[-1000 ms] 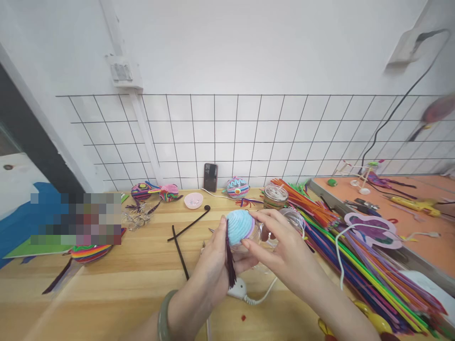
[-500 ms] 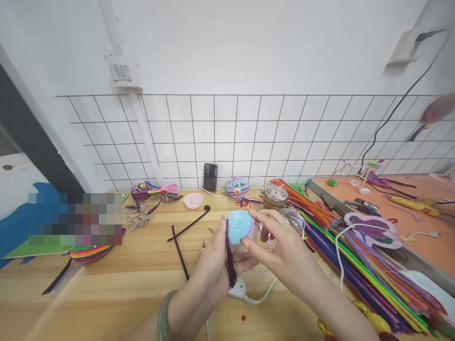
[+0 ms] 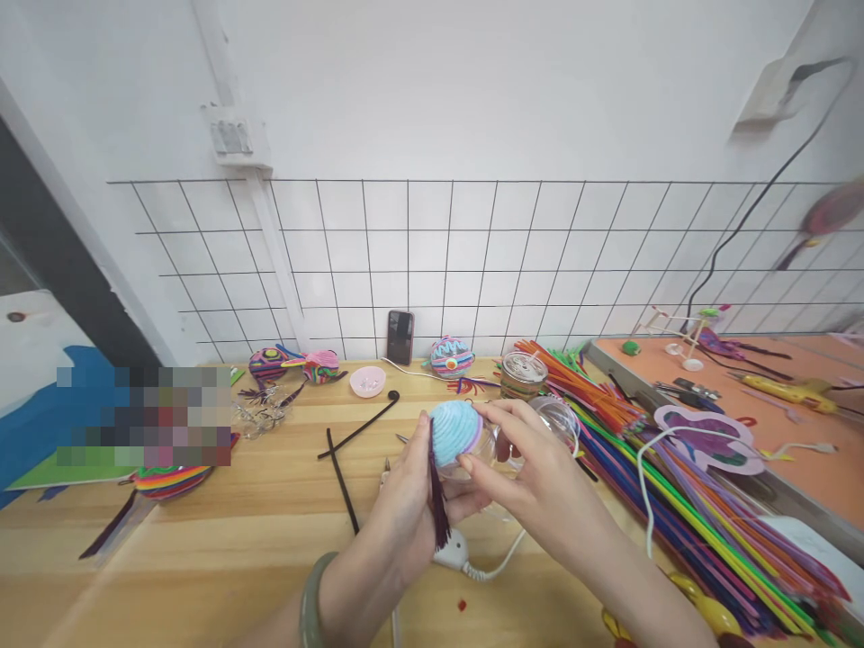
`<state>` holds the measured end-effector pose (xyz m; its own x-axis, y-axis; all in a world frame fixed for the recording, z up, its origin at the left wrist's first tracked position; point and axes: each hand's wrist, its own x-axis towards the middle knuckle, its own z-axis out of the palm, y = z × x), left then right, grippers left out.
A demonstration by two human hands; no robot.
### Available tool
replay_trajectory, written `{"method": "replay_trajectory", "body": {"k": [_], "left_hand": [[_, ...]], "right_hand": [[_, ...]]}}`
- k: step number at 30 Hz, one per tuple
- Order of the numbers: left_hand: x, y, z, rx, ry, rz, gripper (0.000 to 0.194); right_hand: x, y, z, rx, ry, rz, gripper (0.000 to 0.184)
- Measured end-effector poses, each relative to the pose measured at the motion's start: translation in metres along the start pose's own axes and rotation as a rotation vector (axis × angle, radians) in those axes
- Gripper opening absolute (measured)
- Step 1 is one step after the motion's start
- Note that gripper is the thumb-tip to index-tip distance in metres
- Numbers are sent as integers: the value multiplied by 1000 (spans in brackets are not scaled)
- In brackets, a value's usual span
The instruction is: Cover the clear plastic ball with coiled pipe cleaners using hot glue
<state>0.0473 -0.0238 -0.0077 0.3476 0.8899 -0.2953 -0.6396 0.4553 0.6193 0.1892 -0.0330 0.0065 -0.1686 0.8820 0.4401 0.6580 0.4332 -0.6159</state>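
Over the table, both hands hold a clear plastic ornament (image 3: 454, 432) whose left end is covered in coiled light blue cord with a purple edge. From that end hangs a dark purple tassel (image 3: 440, 504), lying along my left palm. My left hand (image 3: 411, 508), with a green bangle at the wrist, cups the ornament from the left and below. The fingers and thumb of my right hand (image 3: 523, 459) press the purple edge from the right. Part of the clear side is hidden behind the right fingers. Two black pipe cleaners (image 3: 343, 481) lie left of my hands.
A white cabled device (image 3: 455, 549) lies under my hands. Bundles of coloured pipe cleaners (image 3: 668, 504) spread to the right. Along the back stand a phone (image 3: 400, 337), a pink dish (image 3: 368, 382), a wrapped colourful ornament (image 3: 450, 356) and a jar (image 3: 523, 373). A yellow glue gun (image 3: 789, 391) lies far right.
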Motion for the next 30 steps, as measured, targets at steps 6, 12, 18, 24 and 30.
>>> {"method": "replay_trajectory", "body": {"k": [6, 12, 18, 24, 30], "left_hand": [[-1, 1, 0, 1, -1, 6, 40], [1, 0, -2, -7, -30, 10, 40], [1, 0, -2, -1, -2, 0, 38], [-1, 1, 0, -3, 0, 1, 36], [0, -1, -2, 2, 9, -1, 36]], "right_hand": [[0, 0, -1, -5, -4, 19, 34], [-1, -1, -1, -4, -3, 13, 33], [-1, -1, 0, -17, 2, 13, 35], [0, -1, 0, -25, 14, 9, 35], [1, 0, 1, -13, -8, 31, 38]]}}
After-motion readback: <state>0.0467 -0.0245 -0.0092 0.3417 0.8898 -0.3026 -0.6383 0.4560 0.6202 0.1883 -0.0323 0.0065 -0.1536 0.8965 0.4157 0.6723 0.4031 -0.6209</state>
